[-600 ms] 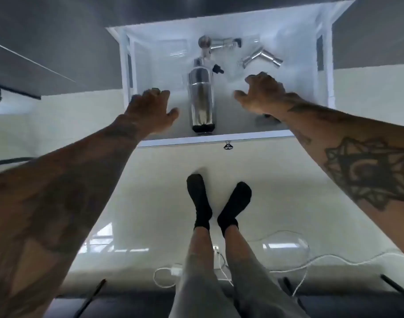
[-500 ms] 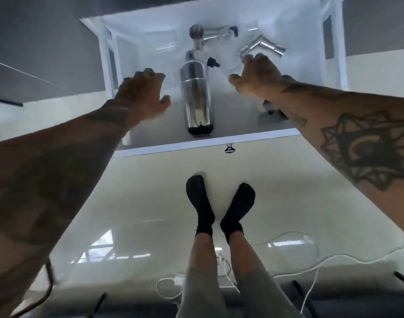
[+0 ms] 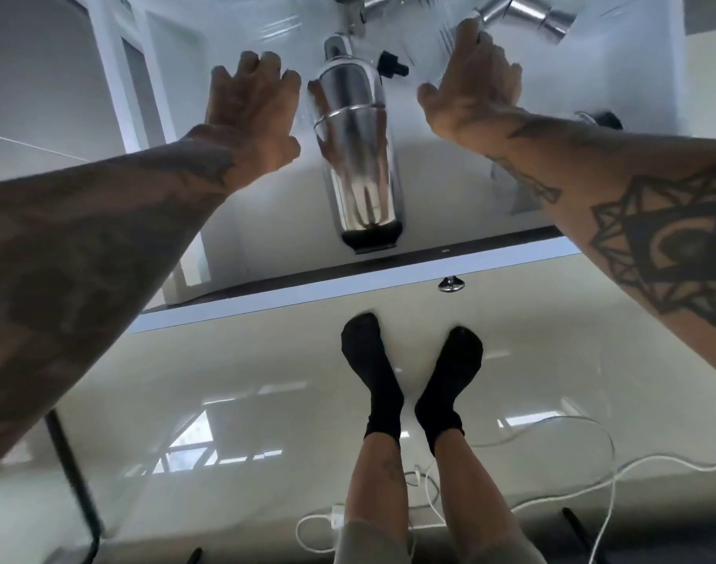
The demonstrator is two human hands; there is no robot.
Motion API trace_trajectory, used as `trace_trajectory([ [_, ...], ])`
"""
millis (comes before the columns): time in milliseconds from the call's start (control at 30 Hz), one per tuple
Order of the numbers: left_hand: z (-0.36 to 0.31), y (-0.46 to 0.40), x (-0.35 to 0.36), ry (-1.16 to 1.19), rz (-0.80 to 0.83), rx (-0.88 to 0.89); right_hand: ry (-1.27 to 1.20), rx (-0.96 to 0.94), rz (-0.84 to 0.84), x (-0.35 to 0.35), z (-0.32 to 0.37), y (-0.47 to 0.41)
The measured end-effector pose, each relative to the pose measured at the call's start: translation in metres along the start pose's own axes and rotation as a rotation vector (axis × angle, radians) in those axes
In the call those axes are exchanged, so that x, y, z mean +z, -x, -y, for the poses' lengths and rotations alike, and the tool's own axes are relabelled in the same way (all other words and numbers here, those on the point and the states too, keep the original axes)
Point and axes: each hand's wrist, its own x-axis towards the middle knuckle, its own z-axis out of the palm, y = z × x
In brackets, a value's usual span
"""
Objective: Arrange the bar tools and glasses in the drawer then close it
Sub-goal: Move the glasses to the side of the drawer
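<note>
In the head view, we see the open drawer (image 3: 592,54) filling the upper half of the frame. The cocktail shaker (image 3: 358,156) lies on its side at upper centre, its long axis running from the drawer front toward the back, cap end away. Our left hand (image 3: 252,111) and right hand (image 3: 474,91) flank it, both empty with fingers loosely curled; the left is nearer it. The right fingers (image 3: 468,30) almost touch the steel jigger (image 3: 527,12) at top right. Compared with 0.5 s ago, both hands reach deeper and the drawer looms closer.
</note>
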Motion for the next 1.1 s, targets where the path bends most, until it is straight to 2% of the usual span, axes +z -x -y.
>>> trace_trajectory([
  [67,0.006,0.012,-0.005,0.136,-0.017,-0.037,-0.060,-0.046,-0.002,-0.011,-0.001,0.007],
  [200,0.024,0.054,-0.008,0.502,-0.172,-0.147,-0.159,-0.191,-0.084,-0.062,0.003,0.044],
  [333,0.028,0.101,-0.003,0.645,-0.210,-0.258,-0.276,-0.411,-0.130,-0.098,0.025,0.096],
  [400,0.024,0.119,0.000,0.652,-0.196,-0.297,-0.304,-0.500,-0.071,-0.097,0.046,0.119],
  [500,0.020,0.134,0.006,0.656,-0.201,-0.325,-0.279,-0.548,0.120,-0.079,0.076,0.146],
  [600,0.012,0.144,0.012,0.691,-0.150,-0.374,-0.169,-0.598,0.235,-0.056,0.091,0.155],
  [767,0.007,0.147,0.018,0.781,-0.093,-0.458,0.011,-0.608,0.321,-0.039,0.104,0.156],
  [900,0.007,0.147,0.013,0.800,-0.005,-0.430,0.110,-0.584,0.387,-0.034,0.112,0.155],
  [1100,0.016,0.144,0.000,0.801,0.194,-0.379,0.110,-0.483,0.474,-0.025,0.105,0.153],
])
